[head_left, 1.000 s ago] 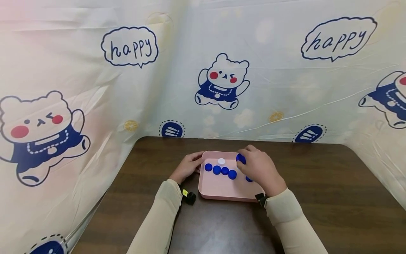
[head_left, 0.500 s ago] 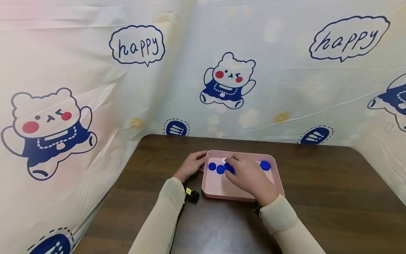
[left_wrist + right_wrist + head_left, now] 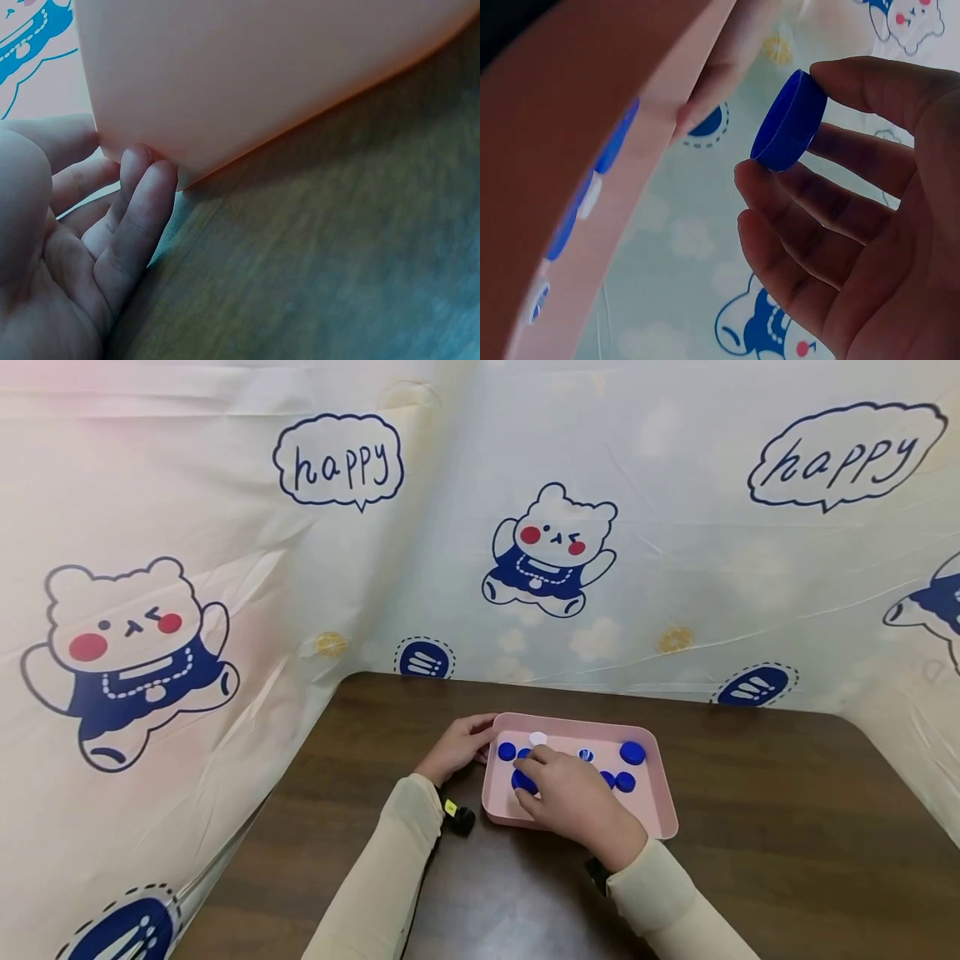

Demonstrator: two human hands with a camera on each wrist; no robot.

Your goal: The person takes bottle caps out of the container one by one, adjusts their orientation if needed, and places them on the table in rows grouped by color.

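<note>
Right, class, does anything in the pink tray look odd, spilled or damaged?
Nothing visible in the tray looks spilled or damaged. The white cap near its far wall stands out for colour, among mostly blue caps.

Held blue cap [image 3: 523,782]: there goes its right edge, tucked out of sight behind the right hand [image 3: 573,797]!
Half-covered blue cap [image 3: 524,753]: just a sliver peeking past that same hand.
Blue cap by the knuckles [image 3: 607,780]: left side gone, blocked.
Printed cap [image 3: 586,756]: blue-and-white marking, far too small to read.
Pink tray [image 3: 501,803]: near wall partly covered in the head view; the left-wrist view chops its top and hides its inside.
Left hand [image 3: 461,750]: fingertips lost behind the tray corner.
Bench [image 3: 787,827]: runs right off the bottom, grain blurring in the left-wrist view.
Rightmost bear print [image 3: 941,597]: sliced by the edge!
</note>
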